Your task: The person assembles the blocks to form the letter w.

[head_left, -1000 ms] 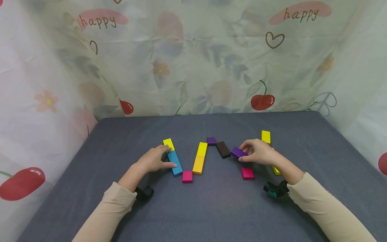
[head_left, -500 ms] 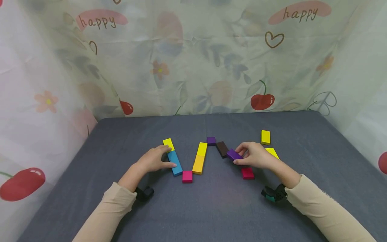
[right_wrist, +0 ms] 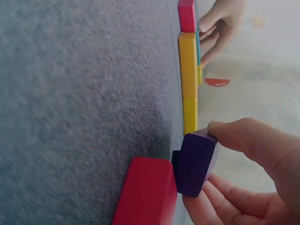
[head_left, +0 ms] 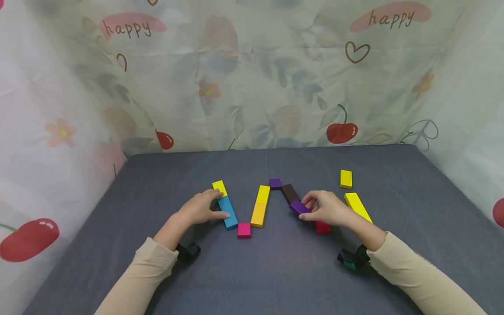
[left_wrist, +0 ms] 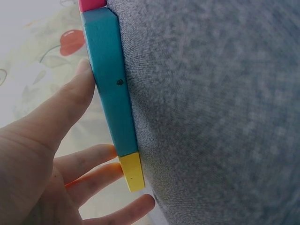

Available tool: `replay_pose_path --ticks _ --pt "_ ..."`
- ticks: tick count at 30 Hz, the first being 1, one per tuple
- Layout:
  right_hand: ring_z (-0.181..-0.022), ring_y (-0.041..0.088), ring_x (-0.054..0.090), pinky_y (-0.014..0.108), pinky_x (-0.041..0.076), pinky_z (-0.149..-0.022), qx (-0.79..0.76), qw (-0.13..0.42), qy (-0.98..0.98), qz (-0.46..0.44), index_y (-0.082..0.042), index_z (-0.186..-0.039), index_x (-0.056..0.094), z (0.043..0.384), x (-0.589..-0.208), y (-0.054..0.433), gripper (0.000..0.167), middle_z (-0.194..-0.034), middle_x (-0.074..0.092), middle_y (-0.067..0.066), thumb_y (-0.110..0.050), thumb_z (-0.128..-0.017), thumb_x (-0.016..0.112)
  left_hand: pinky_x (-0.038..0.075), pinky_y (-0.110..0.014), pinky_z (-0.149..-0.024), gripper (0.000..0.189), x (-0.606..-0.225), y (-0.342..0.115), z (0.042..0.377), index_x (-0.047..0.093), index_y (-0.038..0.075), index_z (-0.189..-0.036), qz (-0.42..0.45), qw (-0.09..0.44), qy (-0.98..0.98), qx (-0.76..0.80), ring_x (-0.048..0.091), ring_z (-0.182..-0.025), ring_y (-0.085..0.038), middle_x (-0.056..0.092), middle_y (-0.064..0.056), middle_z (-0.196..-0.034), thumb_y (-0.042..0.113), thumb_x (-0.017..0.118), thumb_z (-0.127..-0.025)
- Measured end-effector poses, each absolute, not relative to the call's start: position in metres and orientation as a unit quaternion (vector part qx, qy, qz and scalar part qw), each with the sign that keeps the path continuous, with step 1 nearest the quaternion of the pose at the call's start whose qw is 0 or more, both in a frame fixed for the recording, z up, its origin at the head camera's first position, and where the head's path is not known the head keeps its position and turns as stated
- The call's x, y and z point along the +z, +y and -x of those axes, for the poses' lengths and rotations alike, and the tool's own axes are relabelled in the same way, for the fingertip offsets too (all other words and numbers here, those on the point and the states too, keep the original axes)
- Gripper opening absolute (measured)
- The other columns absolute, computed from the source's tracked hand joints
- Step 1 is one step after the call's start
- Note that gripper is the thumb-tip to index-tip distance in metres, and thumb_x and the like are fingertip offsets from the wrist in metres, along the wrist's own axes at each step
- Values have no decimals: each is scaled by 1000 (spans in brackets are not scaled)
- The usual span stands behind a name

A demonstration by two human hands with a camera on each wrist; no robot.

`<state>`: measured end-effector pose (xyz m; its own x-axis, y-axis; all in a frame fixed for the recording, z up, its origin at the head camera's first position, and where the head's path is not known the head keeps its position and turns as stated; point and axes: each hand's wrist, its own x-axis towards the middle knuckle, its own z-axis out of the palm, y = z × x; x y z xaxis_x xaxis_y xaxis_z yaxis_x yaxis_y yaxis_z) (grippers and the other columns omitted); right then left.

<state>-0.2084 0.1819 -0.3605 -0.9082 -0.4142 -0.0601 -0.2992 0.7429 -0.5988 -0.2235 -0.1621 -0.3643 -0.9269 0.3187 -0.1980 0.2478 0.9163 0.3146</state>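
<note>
Count: four yellow blocks (head_left: 346,179), one orange block (head_left: 258,214), one blue block (head_left: 228,212), two pink blocks (head_left: 244,230), two purple blocks (head_left: 275,183), one brown block (head_left: 289,193). Right hand (head_left: 324,208) pinches one purple block at the brown block's near end; contact between them unclear. Left hand (head_left: 198,207), fingers spread, touches the blue block. Desk (head_left: 252,271) wears dark grey cloth; printed curtain (head_left: 252,78) behind, cherries and "happy" on it.
</note>
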Motion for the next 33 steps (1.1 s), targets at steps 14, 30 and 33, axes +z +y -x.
replay_pose_path --ticks 14,30,33 --pt "-70 12 58 25 52 -66 -295 103 934 177 -1 -103 62 207 -364 182 38 -91 64 10 -27 -78 75 36 -52 -106 77 -364 -162 223 41 2 -139 -146 125 971 145 41 -130 -39 39 -21 -145 46 67 -82" --pt "-78 17 56 32 51 -72 -259 92 950 147 -2 -103 63 205 -364 176 41 -88 64 9 -31 -77 76 37 -53 -105 78 -365 -163 223 41 2 -139 -148 125 971 140 42 -129 -39 38 -22 -145 47 67 -82" --pt "-78 17 56 33 52 -72 -255 88 952 145 -2 -103 62 205 -364 175 42 -88 65 9 -31 -77 76 37 -53 -105 77 -364 -163 223 41 2 -140 -148 125 971 143 41 -129 -39 38 -21 -145 47 67 -82"
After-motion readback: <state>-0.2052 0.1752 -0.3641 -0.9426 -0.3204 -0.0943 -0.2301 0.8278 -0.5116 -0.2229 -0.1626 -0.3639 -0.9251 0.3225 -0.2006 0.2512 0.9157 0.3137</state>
